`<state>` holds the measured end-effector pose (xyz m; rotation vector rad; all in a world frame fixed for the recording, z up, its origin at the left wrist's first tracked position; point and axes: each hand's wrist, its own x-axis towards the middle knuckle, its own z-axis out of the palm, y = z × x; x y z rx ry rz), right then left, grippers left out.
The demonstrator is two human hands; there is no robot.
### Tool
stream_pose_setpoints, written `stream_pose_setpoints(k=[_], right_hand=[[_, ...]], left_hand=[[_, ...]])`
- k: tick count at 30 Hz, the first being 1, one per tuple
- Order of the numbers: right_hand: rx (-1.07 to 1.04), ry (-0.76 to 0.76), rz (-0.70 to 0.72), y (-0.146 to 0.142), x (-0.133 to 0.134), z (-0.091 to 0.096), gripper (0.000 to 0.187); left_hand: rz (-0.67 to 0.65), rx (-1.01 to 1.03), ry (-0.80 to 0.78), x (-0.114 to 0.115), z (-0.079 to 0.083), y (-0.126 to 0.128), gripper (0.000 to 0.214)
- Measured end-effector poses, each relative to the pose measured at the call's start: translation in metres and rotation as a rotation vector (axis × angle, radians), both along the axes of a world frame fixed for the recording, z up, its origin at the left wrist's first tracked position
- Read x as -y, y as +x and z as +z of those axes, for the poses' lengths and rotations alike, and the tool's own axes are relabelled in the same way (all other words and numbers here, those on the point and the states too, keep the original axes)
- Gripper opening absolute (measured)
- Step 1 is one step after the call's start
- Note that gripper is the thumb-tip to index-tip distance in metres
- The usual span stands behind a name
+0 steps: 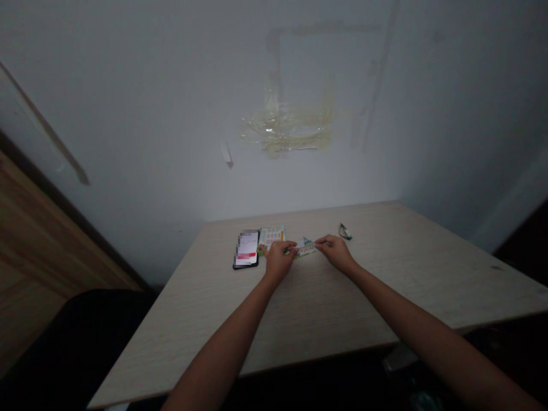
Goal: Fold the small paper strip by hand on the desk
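Observation:
Between my hands is a small piece of printed paper (305, 246), folded to a triangular point at its top. My left hand (279, 260) pinches its left end with thumb and fingers. At the right end, my right hand (336, 251) grips the paper's corner between the fingertips. A printed sheet (272, 235) with rows of coloured pictures lies flat just beyond my left hand, which covers part of it. Left of that sheet is a phone (246, 249) with a lit screen. A small folded paper piece (345, 231) rests beyond my right hand.
The light wooden table (205, 319) meets a pale wall (171, 114) at its far edge. Peeling clear tape (286, 128) clings to the wall. A dark chair-like shape (85, 337) stands left of the table, near a wooden panel (38, 228).

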<state>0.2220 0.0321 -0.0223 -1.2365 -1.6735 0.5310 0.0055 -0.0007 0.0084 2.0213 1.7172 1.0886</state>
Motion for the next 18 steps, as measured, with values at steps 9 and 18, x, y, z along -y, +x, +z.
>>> stream_pose_setpoints(k=[9, 18], right_hand=[[0.18, 0.032, -0.078, -0.0008, 0.0034, 0.0043, 0.016], [0.3, 0.041, -0.08, -0.0002, 0.0041, 0.0074, 0.01]], left_hand=[[-0.009, 0.001, 0.027, -0.0003, -0.0004, 0.0009, 0.018], [-0.018, -0.015, 0.03, 0.0012, 0.0006, 0.0008, 0.017]])
